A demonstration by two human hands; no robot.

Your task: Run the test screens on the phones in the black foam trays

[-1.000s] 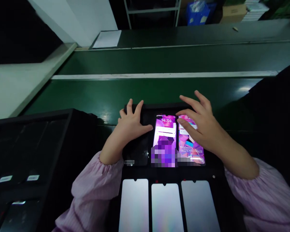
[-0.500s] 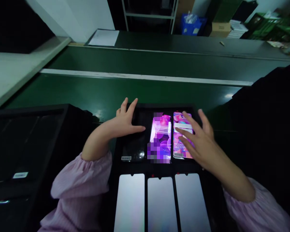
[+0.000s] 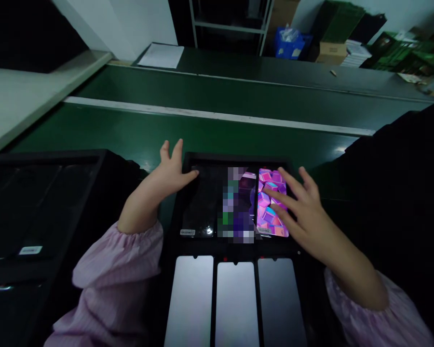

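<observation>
A: Where is the right hand (image 3: 305, 212)?

B: Over the pink phone (image 3: 266, 218), the one at the right end of the far row in the black tray (image 3: 235, 158). Its fingers are spread wide, and several of the tips lie over the lit screen. Whether they press the glass, B cannot tell.

A: And the left hand (image 3: 168, 174)?

B: At the tray's far left corner. Its fingers are splayed too, with two pointing up and away over the green table (image 3: 210, 140). The thumb reaches toward the top of the dark phone (image 3: 198, 205), though touch or hover is impossible to tell.

A: What lies between the hands?

B: The middle phone (image 3: 248, 195), just beside the pink one (square blocks blur much of it, so its screen is hard to read). The dark phone has a small label (image 3: 187, 233) at its lower left.

A: And nearer the person?

B: A second row in the same tray: three pale phones (image 3: 236, 303) side by side, notches pointing away. The right one glows dimmer than the other two.

A: Farther out?

B: Another tray (image 3: 104, 193) stands to the left. Beyond the table's white strip (image 3: 217, 115) lies some paper (image 3: 161, 55), with a blue bin (image 3: 287, 49) farther right.
</observation>
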